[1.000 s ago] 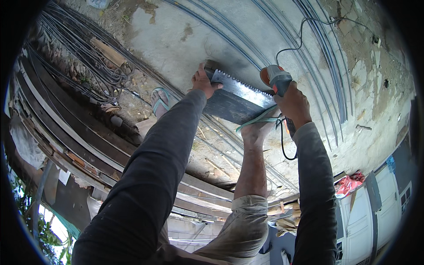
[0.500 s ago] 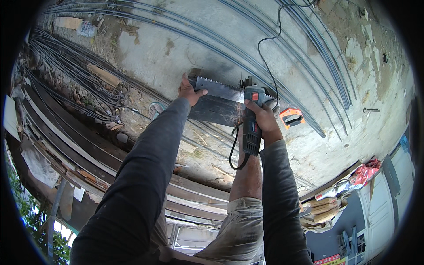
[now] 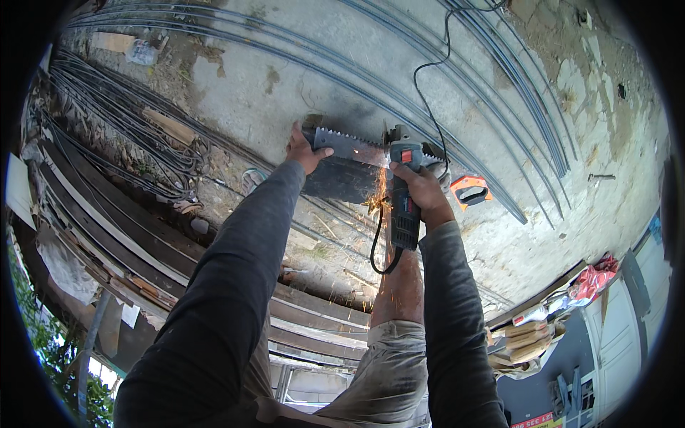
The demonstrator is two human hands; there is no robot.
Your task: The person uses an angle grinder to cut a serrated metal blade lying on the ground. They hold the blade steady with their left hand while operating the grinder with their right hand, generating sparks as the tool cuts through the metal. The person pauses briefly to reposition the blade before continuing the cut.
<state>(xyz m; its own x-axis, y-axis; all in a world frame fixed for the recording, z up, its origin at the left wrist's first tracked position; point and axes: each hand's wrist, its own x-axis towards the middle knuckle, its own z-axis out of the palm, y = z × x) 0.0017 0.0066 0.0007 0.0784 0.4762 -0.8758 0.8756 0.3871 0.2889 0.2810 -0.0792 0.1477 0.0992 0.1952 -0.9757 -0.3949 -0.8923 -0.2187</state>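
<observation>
My left hand (image 3: 307, 153) is closed on the far end of a handsaw blade (image 3: 357, 148), thumb on its flat face. The toothed edge points away from me, and the blade lies over a dark board (image 3: 335, 180). My right hand (image 3: 426, 194) wraps round the body of a dark angle grinder (image 3: 405, 222), whose head touches the blade. Orange sparks (image 3: 380, 194) spray from that contact down toward my bare leg. Right of the grinder shows the saw's orange handle (image 3: 459, 184). The grinder's head and my right hand hide part of the blade.
The grinder's black cord (image 3: 421, 75) runs away over the concrete floor. Long steel rods (image 3: 314, 57) lie beyond the saw, more at far right (image 3: 531, 121). Coiled bars (image 3: 128, 107) and stacked planks (image 3: 114, 207) fill the left. A metal bolt-like piece (image 3: 601, 177) lies at right.
Sparks have grown from a faint scatter to a bright orange stream falling toward my leg. The grinder has shifted very slightly to the left along the blade; both hands keep their grip.
</observation>
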